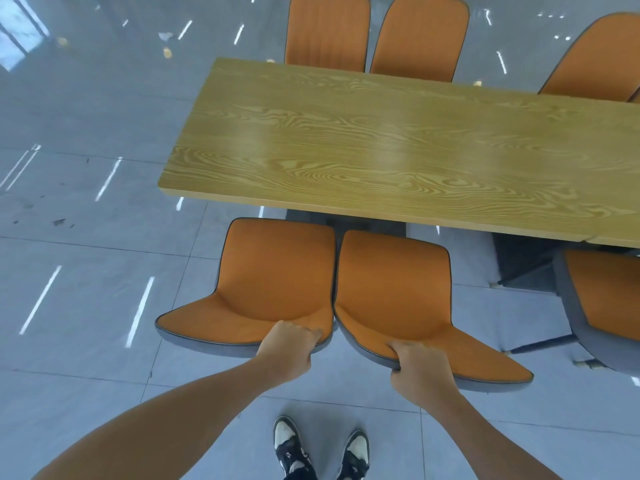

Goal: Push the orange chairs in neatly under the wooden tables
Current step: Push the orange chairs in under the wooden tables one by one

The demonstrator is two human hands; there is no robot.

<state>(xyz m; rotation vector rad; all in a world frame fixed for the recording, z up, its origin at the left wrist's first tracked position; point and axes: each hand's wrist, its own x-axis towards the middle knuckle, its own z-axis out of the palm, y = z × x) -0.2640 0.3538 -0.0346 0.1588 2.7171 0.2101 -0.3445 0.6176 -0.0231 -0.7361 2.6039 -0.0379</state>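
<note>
- Orange chairs, two of them, are standing side by side at the near edge of the wooden table [398, 143], their front seat edges just reaching under the tabletop.
- I am gripping the top of the left chair's backrest [263, 282] with my left hand [289, 351], fingers curled over the rim and closed on it.
- I am clamping the right chair's backrest [394, 289] with my right hand [420, 372], thumb on the orange face, fingers wrapping the grey underside.
- Both chairs are touching, or nearly so, along their inner edges.
- A third orange chair [606, 299] is sitting further right, angled away from the table.
- Three more chairs [327, 32] are lining the far side.
- My shoes [322, 448] are standing on the grey tiled floor [86, 254], directly behind the pair.
</note>
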